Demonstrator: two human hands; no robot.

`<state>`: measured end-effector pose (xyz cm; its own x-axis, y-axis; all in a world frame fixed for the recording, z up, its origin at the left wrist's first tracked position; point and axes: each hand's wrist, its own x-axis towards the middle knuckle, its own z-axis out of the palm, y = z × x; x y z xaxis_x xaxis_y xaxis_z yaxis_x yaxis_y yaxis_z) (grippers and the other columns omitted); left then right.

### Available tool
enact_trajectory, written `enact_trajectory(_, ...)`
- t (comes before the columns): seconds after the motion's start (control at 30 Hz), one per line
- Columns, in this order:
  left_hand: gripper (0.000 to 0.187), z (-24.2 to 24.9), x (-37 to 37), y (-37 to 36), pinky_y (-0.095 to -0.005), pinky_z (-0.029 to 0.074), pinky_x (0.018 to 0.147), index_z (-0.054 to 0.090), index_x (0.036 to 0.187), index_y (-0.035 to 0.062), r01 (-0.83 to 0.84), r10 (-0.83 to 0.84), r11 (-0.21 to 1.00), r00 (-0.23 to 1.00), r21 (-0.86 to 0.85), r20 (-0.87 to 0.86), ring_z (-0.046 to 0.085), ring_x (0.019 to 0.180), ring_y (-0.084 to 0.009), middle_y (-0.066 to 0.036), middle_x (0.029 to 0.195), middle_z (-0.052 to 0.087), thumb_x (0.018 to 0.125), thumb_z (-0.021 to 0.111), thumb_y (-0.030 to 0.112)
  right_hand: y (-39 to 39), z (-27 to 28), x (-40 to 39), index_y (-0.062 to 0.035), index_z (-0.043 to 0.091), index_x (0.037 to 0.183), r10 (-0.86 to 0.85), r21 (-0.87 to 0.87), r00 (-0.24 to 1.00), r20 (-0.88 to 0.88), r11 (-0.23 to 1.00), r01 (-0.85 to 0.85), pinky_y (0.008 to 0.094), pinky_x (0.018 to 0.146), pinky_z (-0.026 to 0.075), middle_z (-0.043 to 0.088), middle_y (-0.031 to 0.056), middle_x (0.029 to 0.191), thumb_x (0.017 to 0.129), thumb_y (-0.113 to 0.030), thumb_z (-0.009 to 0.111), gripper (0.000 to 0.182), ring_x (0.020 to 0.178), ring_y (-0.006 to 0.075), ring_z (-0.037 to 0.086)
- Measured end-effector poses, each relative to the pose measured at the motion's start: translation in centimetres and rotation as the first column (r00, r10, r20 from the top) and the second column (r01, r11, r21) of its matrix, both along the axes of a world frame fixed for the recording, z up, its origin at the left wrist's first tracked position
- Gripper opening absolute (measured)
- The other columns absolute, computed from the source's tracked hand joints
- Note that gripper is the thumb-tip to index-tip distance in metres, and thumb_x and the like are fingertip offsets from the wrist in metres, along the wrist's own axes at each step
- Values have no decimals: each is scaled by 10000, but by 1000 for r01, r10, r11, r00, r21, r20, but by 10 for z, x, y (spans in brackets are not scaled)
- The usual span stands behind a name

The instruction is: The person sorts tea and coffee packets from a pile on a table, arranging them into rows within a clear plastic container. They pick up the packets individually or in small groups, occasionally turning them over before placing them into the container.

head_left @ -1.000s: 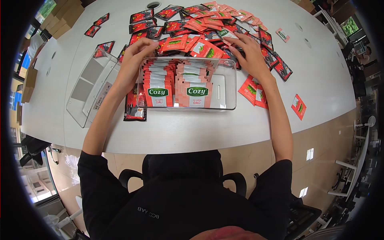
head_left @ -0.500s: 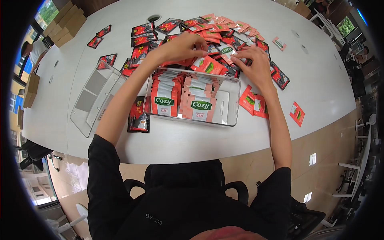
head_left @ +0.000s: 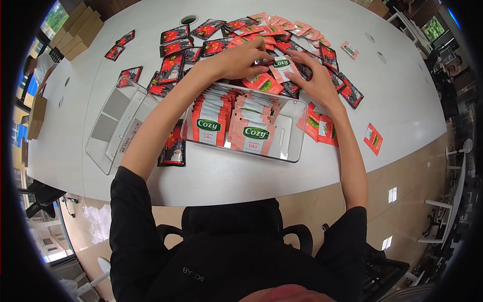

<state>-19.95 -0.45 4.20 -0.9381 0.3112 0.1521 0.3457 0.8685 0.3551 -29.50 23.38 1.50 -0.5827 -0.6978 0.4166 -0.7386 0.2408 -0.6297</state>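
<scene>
A Cozy tea sachet (head_left: 282,69), white and pink with a green label, is tilted up between my hands above the pile. My right hand (head_left: 319,80) grips its right side between thumb and fingers. My left hand (head_left: 241,60) has curled fingers, its fingertips at the sachet's left edge. Just below, a clear plastic box (head_left: 287,156) holds two rows of upright tea sachets, red ones (head_left: 207,126) on the left and peach ones (head_left: 255,132) on the right. The box's right end shows bare plastic. A red sachet (head_left: 264,83) lies beneath my left fingertips.
Black-and-red packets (head_left: 171,68) and pink sachets (head_left: 271,30) are heaped behind the box. A clear lid (head_left: 108,128) lies left, near a black packet (head_left: 173,148). Red sachets (head_left: 319,126) and a single one (head_left: 373,139) lie right. Cardboard boxes (head_left: 78,32) stand far left.
The Cozy sachet has tilted up and shifted slightly left in my right hand. My left fingertips have come to its edge. The view has shifted slightly.
</scene>
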Motion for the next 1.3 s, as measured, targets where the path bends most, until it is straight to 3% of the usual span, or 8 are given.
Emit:
enact_trajectory(0.23, 410, -6, -1, -4, -410, 495, 899, 633, 1274, 80, -28, 29, 999, 998, 27, -47, 599, 1069, -279, -123, 1160, 538, 974, 605, 357, 3, 17, 2, -99, 603, 1280, 93, -12, 996, 2, 996, -93, 390, 1006, 445, 695, 88, 1177, 806, -133, 766, 502, 1064, 230, 639)
enact_trajectory(0.33, 407, 0, 0, -2, -371, 522, 856, 601, 1299, 43, -7, 7, 1000, 1000, -12, -27, 613, 983, -238, -137, 1195, 520, 985, 607, 302, 3, 27, 9, -93, 583, 1299, -41, 137, 960, 279, 991, 2, 387, 1001, 450, 688, 93, 1196, 809, -118, 762, 522, 1059, 225, 622)
enact_trajectory(0.4, 401, 1, 0, 0, -372, 523, 855, 606, 1298, 53, -18, 18, 1000, 1000, 3, 0, 609, 996, -237, -137, 1182, 523, 983, 609, 303, 2, 18, 11, -88, 586, 1291, -28, 5, 1000, 8, 1000, 28, 394, 1004, 449, 677, 83, 1219, 818, -124, 758, 504, 1082, 246, 596)
enact_trajectory(0.63, 397, 0, 0, -2, -372, 528, 858, 613, 1322, 115, 8, -8, 1000, 1000, -3, -7, 620, 971, -235, -123, 1133, 521, 978, 617, 314, 6, 9, 4, -139, 586, 1326, -9, 73, 1000, -12, 997, 10, 362, 893, 474, 677, 48, 1208, 814, -84, 749, 540, 1117, 207, 596)
enact_trajectory(0.73, 399, -6, -3, -4, -374, 525, 874, 619, 1318, 116, 32, -35, 999, 996, -35, -81, 618, 978, -240, -119, 1147, 520, 980, 612, 326, 7, 18, 5, -142, 588, 1325, 30, 34, 1000, -3, 999, -30, 335, 836, 480, 681, 30, 1191, 800, -56, 741, 554, 1053, 171, 599)
enact_trajectory(0.9, 378, -1, 1, 0, -382, 510, 874, 645, 1279, 105, -29, 29, 999, 1000, 26, -7, 607, 987, -257, -122, 1139, 527, 984, 602, 336, 4, 22, 7, -117, 624, 1256, 9, 11, 996, 88, 1000, -10, 251, 611, 420, 673, 27, 928, 753, -27, 778, 533, 642, 74, 461)
enact_trajectory(1.13, 292, 12, 3, 2, -378, 470, 766, 702, 1073, 58, 67, -35, 986, 978, 153, -206, 597, 887, -251, -102, 960, 599, 931, 681, 313, -1, 33, 26, -79, 670, 1096, -2, -215, 989, 146, 976, 34, 226, 555, 415, 630, 14, 856, 798, -31, 777, 320, 531, 35, 470)
enact_trajectory(1.3, 264, 33, 8, 0, -379, 476, 739, 700, 986, 78, 84, -33, 988, 938, 133, -345, 612, 845, -229, -67, 884, 633, 888, 721, 322, 0, 33, 34, -32, 648, 1100, 61, -243, 997, 49, 969, -48, 214, 581, 471, 681, 16, 698, 839, -55, 761, 285, 545, 76, 649)
